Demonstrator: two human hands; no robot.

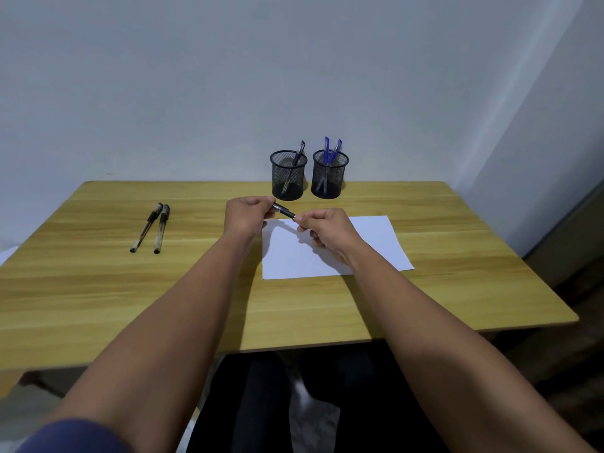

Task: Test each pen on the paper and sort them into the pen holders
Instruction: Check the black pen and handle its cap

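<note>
Both hands, left hand (243, 215) and right hand (323, 228), are pinching a light, stiff, slippery pen (284, 211) by its ends, fingers closed on it, holders at twelve o'clock.

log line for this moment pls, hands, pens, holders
left hand + right hand: hold black pen over paper | table: two pens | left holder: one black | right holder: two blue

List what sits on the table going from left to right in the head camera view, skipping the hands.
Two black pens lying side by side → left mesh holder with one black pen → right mesh holder with two blue pens → white paper.
</note>
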